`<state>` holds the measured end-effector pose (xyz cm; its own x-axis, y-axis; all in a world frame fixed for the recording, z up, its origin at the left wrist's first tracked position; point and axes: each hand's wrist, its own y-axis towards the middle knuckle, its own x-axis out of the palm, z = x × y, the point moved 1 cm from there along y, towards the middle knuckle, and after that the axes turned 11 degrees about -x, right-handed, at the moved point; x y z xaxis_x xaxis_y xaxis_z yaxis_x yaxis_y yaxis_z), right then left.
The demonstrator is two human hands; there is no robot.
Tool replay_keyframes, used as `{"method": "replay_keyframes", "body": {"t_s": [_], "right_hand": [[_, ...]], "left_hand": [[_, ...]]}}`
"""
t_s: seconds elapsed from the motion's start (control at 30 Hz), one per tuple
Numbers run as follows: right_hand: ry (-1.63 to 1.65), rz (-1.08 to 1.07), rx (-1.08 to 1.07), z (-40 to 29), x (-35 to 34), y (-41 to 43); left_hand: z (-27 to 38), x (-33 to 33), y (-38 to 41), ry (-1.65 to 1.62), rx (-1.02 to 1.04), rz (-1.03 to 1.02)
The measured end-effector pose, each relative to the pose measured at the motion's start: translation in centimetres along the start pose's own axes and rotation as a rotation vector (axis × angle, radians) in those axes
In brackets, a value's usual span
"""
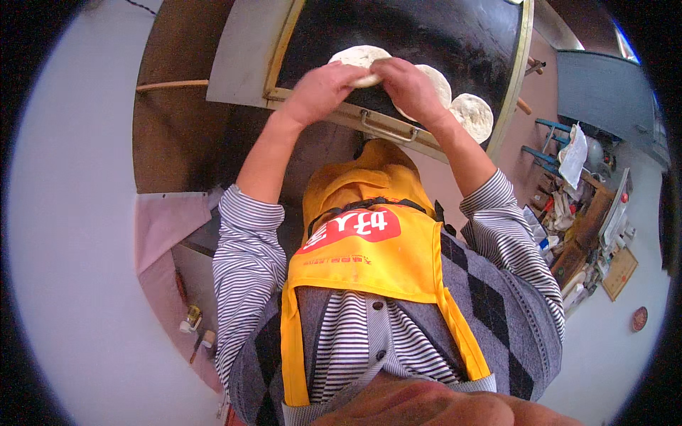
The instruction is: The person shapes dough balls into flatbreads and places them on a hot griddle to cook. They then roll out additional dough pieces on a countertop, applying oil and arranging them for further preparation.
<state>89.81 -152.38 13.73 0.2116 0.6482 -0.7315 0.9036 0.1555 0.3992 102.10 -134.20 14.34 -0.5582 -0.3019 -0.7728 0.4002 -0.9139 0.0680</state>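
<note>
Both of my hands are on a round, pale flatbread [358, 55] at the near part of a dark griddle [453, 32]. My left hand [324, 89] grips its near left edge, and my right hand [407, 88] pinches its near right edge, the fingertips of the two almost meeting. The near rim of the bread looks lifted. A second flatbread [436, 84] lies partly hidden under or behind my right hand. Another one, floured and browned in spots [472, 118], sits at the griddle's near right corner, beside my right forearm.
The griddle has a raised metal frame [511, 90] and a metal handle [389, 130] on its near side. A pale panel [240, 58] adjoins it at left. To the right stand a blue stool frame [551, 141], a cluttered wooden bench [583, 223] and a grey cabinet [605, 88].
</note>
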Motion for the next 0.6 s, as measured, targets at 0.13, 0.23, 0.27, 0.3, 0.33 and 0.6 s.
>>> {"method": "replay_keyframes", "body": {"t_s": [0.13,0.23,0.27,0.3,0.33,0.6], "right_hand": [[-0.101,-0.193,-0.043,1.9,1.6,-4.5],[-0.1,-0.121,0.146,2.1,-0.1,-5.6],[-0.099,-0.108,0.222,2.3,-0.7,-6.2],[-0.142,-0.14,0.231,2.2,-1.2,-6.8],[-0.184,-0.172,0.24,2.0,-1.4,-7.6],[-0.298,-0.389,0.162,2.6,-1.3,-11.8]], "left_hand": [[-1.5,4.5,-0.9,0.049,0.032,-0.044],[-1.5,5.0,-0.9,0.065,-0.06,0.072],[-1.4,5.0,-0.9,0.055,-0.084,0.067],[-1.4,4.9,-0.6,0.049,-0.097,0.068],[-1.2,5.3,-0.6,0.049,-0.085,0.068],[1.0,9.9,1.3,0.27,-0.026,0.019]]}}
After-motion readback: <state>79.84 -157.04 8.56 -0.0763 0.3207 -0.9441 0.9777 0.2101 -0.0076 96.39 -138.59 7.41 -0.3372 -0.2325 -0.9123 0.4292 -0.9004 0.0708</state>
